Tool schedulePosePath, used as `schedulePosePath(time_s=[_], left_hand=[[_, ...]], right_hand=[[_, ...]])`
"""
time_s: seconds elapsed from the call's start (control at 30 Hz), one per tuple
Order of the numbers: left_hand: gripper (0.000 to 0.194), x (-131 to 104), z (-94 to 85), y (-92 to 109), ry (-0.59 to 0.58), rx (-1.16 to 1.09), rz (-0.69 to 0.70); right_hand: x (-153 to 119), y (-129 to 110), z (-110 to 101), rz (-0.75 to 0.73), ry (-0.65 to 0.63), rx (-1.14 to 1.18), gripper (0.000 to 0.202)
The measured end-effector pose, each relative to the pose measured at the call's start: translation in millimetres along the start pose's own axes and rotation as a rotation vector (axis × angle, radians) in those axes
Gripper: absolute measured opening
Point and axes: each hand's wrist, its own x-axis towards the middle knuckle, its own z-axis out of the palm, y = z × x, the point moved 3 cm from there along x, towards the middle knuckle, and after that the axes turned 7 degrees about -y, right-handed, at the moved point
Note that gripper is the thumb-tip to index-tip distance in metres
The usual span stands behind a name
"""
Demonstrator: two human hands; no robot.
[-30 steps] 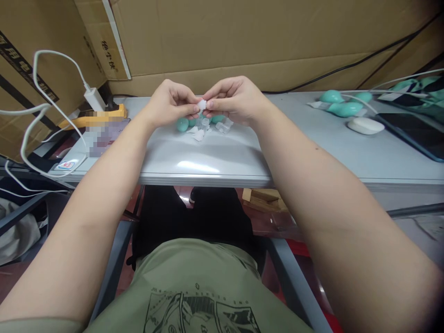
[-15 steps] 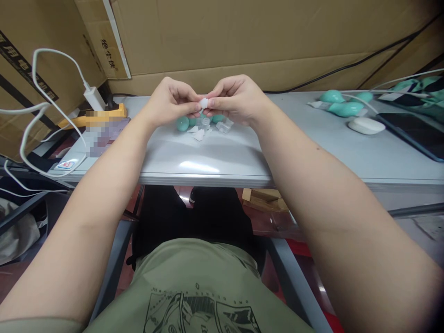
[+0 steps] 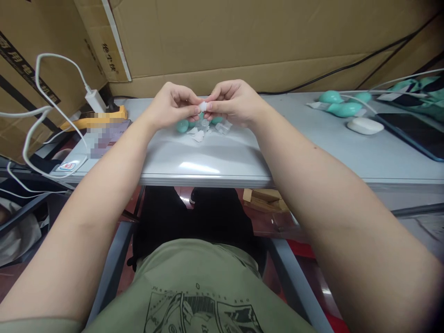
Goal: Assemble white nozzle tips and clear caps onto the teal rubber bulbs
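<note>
A small white piece point(image 3: 203, 107), too small to name more exactly, is pinched between the fingertips of both hands above the table. My left hand point(image 3: 174, 105) grips it from the left, closed with thumb and index finger together. From the other side my right hand point(image 3: 233, 101) holds it in the same kind of pinch. Beneath them on the table lie several teal rounded pieces point(image 3: 182, 125), partly hidden by the fingers. Torn white scraps point(image 3: 197, 135) lie in front, and clear plastic bits point(image 3: 223, 127) sit beside them below my right hand.
At the right are teal rounded objects point(image 3: 344, 109), a white oval case point(image 3: 365, 126) and a dark phone point(image 3: 412, 134). A white charger point(image 3: 95, 101) with looping cables and a yellow tool point(image 3: 104, 118) lie left. Cardboard point(image 3: 243, 41) walls the back of the table point(image 3: 166, 157).
Both hands stay pinched on the small white piece with only a slight shift of the fingers. The view has moved a little; the things on the table look much the same.
</note>
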Motion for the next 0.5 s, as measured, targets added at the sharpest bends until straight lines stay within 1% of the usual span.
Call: schedulePosePath(time_s=[0.07, 0.17, 0.23, 0.3, 0.33, 0.37, 0.4, 0.47, 0.5], left_hand=[[0.023, -1.1, -1.5, 5.3, 0.038, 0.034, 0.037], [0.017, -6.1, -9.0, 14.2, 0.079, 0.096, 0.096], [0.018, -11.2, -17.0, 19.5, 0.08, 0.149, 0.112], [0.018, -15.7, -25.8, 22.8, 0.05, 0.217, 0.096], [0.017, -17.2, -30.1, 23.2, 0.025, 0.253, 0.078], [0.013, -17.6, -33.3, 21.6, -0.032, 0.291, 0.03], [0.01, -17.2, -35.8, 18.7, -0.102, 0.329, -0.032], [0.01, -14.7, -37.8, 9.9, -0.27, 0.411, -0.156], [0.011, -12.8, -37.5, 5.4, -0.353, 0.449, -0.193]], right_hand=[[-4.9, -7.2, 5.0, -0.038, 0.027, -0.035, 0.063], [-18.3, -20.4, 9.5, -0.145, 0.083, -0.161, 0.043], [-27.7, -25.8, 5.9, -0.186, 0.113, -0.288, 0.031], [-33.9, -27.0, -2.6, -0.176, 0.107, -0.433, 0.022], [-35.5, -26.7, -7.6, -0.156, 0.091, -0.504, 0.02], [-36.2, -26.3, -12.5, -0.131, 0.071, -0.569, 0.018], [-36.2, -26.1, -16.8, -0.105, 0.053, -0.625, 0.017], [-34.4, -26.2, -21.7, -0.04, 0.007, -0.722, 0.021], [-32.9, -26.5, -22.2, -0.011, -0.013, -0.763, 0.024]])
